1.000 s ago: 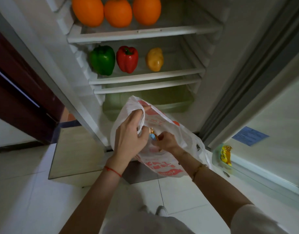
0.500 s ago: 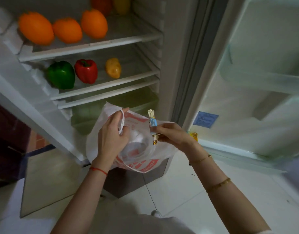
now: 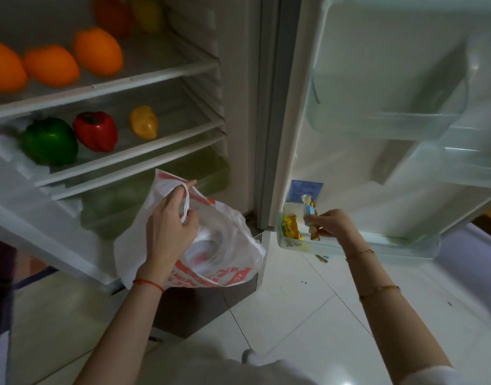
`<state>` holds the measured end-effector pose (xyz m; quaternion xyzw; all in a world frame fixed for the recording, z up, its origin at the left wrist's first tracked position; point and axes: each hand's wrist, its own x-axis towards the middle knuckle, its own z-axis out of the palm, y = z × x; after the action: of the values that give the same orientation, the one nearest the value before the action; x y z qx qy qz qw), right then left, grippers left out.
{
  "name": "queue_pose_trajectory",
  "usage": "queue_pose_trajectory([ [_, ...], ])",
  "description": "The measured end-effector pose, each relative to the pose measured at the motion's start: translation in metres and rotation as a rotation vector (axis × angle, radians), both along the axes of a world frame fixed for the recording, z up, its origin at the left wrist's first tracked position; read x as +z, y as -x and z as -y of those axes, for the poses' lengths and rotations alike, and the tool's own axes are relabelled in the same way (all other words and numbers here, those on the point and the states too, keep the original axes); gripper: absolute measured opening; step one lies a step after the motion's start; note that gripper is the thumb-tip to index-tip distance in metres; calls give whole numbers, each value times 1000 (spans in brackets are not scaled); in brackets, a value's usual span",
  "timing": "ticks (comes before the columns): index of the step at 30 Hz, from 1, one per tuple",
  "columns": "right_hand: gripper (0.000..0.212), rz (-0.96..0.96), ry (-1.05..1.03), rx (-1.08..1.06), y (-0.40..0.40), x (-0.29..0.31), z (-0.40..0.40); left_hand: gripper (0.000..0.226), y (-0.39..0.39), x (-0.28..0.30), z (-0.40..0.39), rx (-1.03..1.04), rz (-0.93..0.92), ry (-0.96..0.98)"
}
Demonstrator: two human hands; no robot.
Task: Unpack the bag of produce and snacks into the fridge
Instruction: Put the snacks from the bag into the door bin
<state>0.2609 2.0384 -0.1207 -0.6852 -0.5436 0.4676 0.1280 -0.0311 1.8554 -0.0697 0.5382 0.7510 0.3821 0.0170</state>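
Upper shelf, up and left of the left hand: three orange fruits (image 3: 51, 65) sit in a row on the shelf (image 3: 144, 79); two more items, one red and one yellow, lie dim at the back.
Middle shelf, above the left hand: a green pepper (image 3: 50, 140), a red pepper (image 3: 95, 131) and a yellow pepper (image 3: 143, 121) stand side by side, left to right.
Crisper drawer, behind the left hand: the greenish drawer (image 3: 155, 187) is shut; its contents are too blurred to tell.
Left hand (image 3: 169, 232): closed around the handle of the white and red plastic bag (image 3: 224, 245), holding its mouth open. The inside looks empty, though folds hide part of it.
Right hand (image 3: 331, 225): fingers pinched on a wrapped candy (image 3: 309, 211) with a blue middle and gold twisted ends, held upright just above the lowest door bin.
Lowest door bin, below and left of the right hand: the clear bin (image 3: 377, 247) holds a yellow snack packet (image 3: 291, 227) at its left end.
Upper door bins, above the right hand: the clear bins (image 3: 391, 123) look empty.
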Motion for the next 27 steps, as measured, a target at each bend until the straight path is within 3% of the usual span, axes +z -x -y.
queue_pose_trajectory([
  [6,39,249,-22,84,10,-40,-14,34,-2,0,-3,3,18,4],
  [11,45,338,-31,127,19,-52,-7,37,-4,-1,-5,14,19,13],
  [18,47,344,-10,144,17,-57,-8,40,-5,2,-1,32,24,6],
  [22,52,434,-131,213,17,-46,-7,35,-1,1,6,75,-11,3],
  [25,54,387,-276,261,29,-18,3,26,2,1,12,87,-20,-12],
  [27,53,244,-349,359,43,3,16,21,4,2,16,113,-26,-19],
])
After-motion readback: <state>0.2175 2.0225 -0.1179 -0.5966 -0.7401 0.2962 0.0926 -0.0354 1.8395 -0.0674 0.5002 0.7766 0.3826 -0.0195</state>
